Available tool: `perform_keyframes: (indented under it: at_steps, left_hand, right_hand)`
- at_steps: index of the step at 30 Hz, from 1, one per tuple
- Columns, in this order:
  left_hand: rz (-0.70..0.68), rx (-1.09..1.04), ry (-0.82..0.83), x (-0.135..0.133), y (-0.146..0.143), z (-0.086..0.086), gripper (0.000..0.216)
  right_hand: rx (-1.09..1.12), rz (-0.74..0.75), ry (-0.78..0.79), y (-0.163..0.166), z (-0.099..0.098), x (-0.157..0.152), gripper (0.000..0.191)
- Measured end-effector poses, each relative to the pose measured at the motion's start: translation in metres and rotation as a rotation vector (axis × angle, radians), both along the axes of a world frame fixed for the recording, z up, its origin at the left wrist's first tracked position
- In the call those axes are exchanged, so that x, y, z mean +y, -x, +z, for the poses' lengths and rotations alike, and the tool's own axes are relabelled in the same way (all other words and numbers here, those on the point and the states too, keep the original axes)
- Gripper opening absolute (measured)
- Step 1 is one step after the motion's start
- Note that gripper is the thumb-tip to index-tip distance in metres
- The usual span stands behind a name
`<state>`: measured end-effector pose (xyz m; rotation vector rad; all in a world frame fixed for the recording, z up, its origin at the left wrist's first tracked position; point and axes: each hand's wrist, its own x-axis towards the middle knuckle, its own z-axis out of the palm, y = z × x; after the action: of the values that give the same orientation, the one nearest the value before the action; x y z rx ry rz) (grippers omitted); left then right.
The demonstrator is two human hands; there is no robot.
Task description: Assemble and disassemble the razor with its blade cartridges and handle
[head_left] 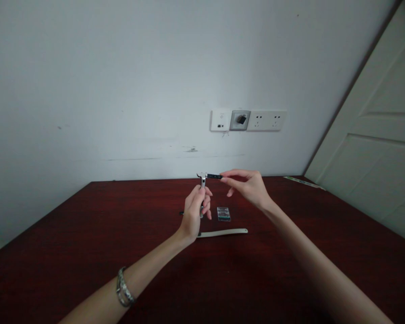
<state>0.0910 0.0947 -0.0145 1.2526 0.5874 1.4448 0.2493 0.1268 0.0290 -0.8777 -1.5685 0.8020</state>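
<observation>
My left hand (194, 211) is closed around the metal handle of a razor (202, 182), held upright above the dark red table (87, 234). My right hand (248, 185) pinches a small dark cartridge (214, 176) at the razor's head with thumb and forefinger. Below the hands a clear cartridge case (223, 213) lies on the table. A pale flat strip (222, 232) lies just in front of it. A bracelet sits on my left wrist.
A white wall rises behind the table, with a row of sockets and a switch plate (248, 120). A white door (374, 148) stands at the right. A thin greenish item (303, 182) lies at the table's far right corner.
</observation>
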Motion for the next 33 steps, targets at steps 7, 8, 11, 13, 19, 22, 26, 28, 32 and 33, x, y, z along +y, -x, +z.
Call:
perform_keyframes:
  at_steps: [7,8,11,13,19,22,26,28,32,33]
  left_hand:
    - [-0.007,0.041,0.043,-0.004,-0.006,-0.006,0.043]
    - [-0.004,0.055,0.036,-0.005,-0.007,-0.007,0.044]
    - [-0.002,0.094,0.023,-0.007,-0.007,-0.010,0.045]
    - [0.006,0.111,0.013,-0.008,-0.007,-0.009,0.045]
    - [0.035,0.119,0.016,-0.008,-0.006,-0.005,0.045]
    - [0.045,0.118,0.016,-0.007,-0.006,-0.005,0.045]
    - [0.039,0.122,0.019,-0.006,-0.006,-0.005,0.045]
    - [0.033,0.128,0.017,-0.006,-0.007,-0.005,0.046]
    - [0.031,0.131,0.016,-0.006,-0.006,-0.004,0.046]
    - [0.032,0.130,0.016,-0.006,-0.006,-0.004,0.046]
  right_hand:
    - [-0.015,0.017,-0.010,0.004,0.002,-0.004,0.025]
    - [-0.015,0.022,-0.013,0.004,0.002,-0.005,0.024]
    - [-0.015,0.049,-0.016,0.005,0.003,-0.006,0.022]
    - [-0.015,0.067,-0.015,0.006,0.004,-0.008,0.021]
    - [-0.001,0.106,-0.014,0.009,0.008,-0.014,0.017]
    - [0.004,0.124,-0.011,0.011,0.010,-0.016,0.016]
    - [0.012,0.133,-0.011,0.011,0.011,-0.018,0.017]
    - [0.019,0.127,-0.020,0.011,0.011,-0.018,0.017]
    - [0.035,0.119,-0.049,0.011,0.010,-0.019,0.015]
    - [0.034,0.113,-0.057,0.011,0.009,-0.020,0.014]
